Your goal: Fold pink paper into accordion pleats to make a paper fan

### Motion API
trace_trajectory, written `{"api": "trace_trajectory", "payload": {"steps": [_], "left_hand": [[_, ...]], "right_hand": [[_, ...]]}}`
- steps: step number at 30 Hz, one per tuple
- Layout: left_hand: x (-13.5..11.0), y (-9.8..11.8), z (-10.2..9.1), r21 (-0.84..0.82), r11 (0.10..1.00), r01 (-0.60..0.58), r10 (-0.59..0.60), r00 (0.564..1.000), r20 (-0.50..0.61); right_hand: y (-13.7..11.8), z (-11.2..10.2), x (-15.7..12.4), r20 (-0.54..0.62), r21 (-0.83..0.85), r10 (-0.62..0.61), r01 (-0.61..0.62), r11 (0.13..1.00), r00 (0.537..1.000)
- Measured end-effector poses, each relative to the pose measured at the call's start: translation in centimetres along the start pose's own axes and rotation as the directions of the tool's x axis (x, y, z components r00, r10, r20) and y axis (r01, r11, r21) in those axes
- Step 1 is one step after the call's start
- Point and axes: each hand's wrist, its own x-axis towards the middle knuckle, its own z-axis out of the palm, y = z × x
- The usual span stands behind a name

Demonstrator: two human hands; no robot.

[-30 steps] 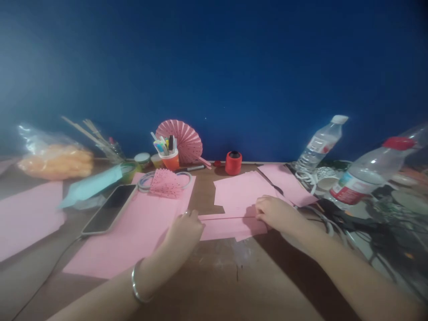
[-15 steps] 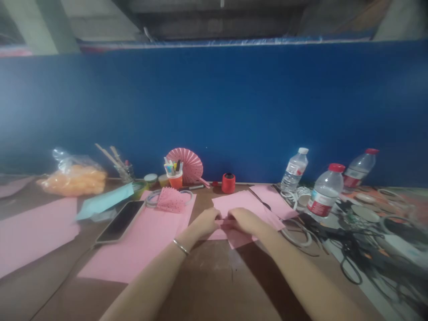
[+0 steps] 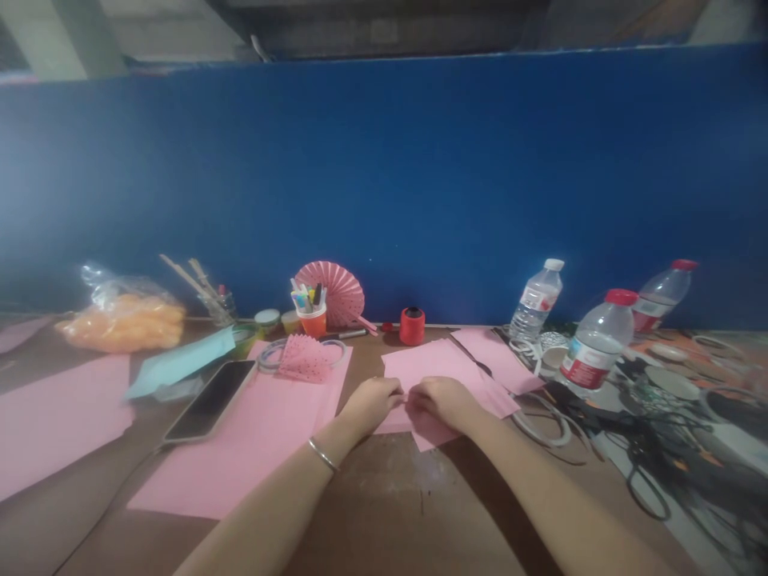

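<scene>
Head view, left to right: pink sheet flat on brown table. Behind it, clear plastic bag with orange contents, near blue wall. Next, thin sticks leaning in a clear container; pale-blue flat item in front. Phone, screen dark, lies beside and partly over a bigger pink sheet; thin cord trails toward the near edge. Top of that sheet: small dotted pink piece on a pale coil. Behind: cup of pens, orange and white, in front of a spread pink pleated fan.

Left hand, silver bracelet on wrist, fingers curled, pinching a narrow pink strip at table centre, over other pink paper. Strip mostly hidden by the hands; can't tell its fold. Red roll upright beyond, near wall. Right hand nearly meets the left, fingers bent down and closed on the same strip. Loose pink sheets lie just beyond both hands.

Further right: dark thin tool, white-capped bottle, two red-capped bottles, tangled cables.
</scene>
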Motion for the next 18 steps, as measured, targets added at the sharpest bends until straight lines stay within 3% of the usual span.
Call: {"api": "trace_trajectory", "payload": {"steps": [8, 14, 18], "left_hand": [[0.1, 0.1, -0.1, -0.042, 0.999, -0.025, 0.025, 1.000, -0.011], [0.1, -0.2, -0.4, -0.064, 0.997, -0.035, 0.034, 0.999, -0.019], [0.4, -0.5, -0.3, -0.062, 0.997, -0.042, 0.041, 0.999, -0.009]], "right_hand": [[-0.3, -0.4, -0.1, -0.034, 0.022, 0.042, -0.041, 0.999, 0.999], [2.9, -1.0, -0.1, 0.042, 0.299, 0.091, -0.100, 0.949, 0.995], [4.7, -1.2, -0.3, 0.092, 0.377, 0.082, -0.111, 0.920, 0.992]]}}
